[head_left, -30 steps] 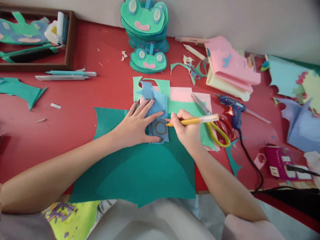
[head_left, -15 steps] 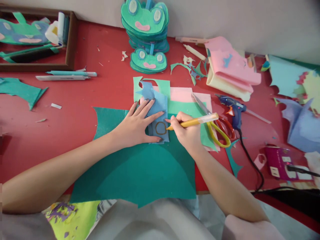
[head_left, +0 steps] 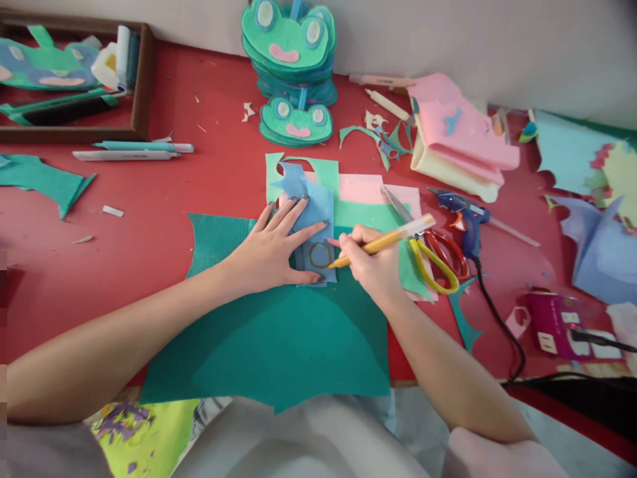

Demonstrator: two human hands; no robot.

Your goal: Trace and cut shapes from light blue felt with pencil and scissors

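My left hand (head_left: 276,242) lies flat with fingers spread, pressing on a blue felt piece (head_left: 318,206). Between its thumb and forefinger a round brown outline (head_left: 320,255) shows on the felt. My right hand (head_left: 371,262) grips a yellow marker (head_left: 383,243), its tip at the lower right of that outline. A large dark green felt sheet (head_left: 279,345) spreads beneath, over the table's front edge. Light green felt (head_left: 368,214) and pink felt (head_left: 361,182) lie partly under the blue piece. Scissors (head_left: 430,265) with yellow and red handles rest right of my right hand.
Stacked green frog faces (head_left: 293,60) stand at the back. A blue glue gun (head_left: 465,216) with a cord and a purple power socket (head_left: 557,322) are on the right. A brown tray (head_left: 142,79) sits back left, near two pens (head_left: 129,151). Folded pink felt (head_left: 462,126) lies back right.
The marker tip has moved slightly down and left along the lower right of the round outline, and the marker's back end has tilted up. My left hand stays in place.
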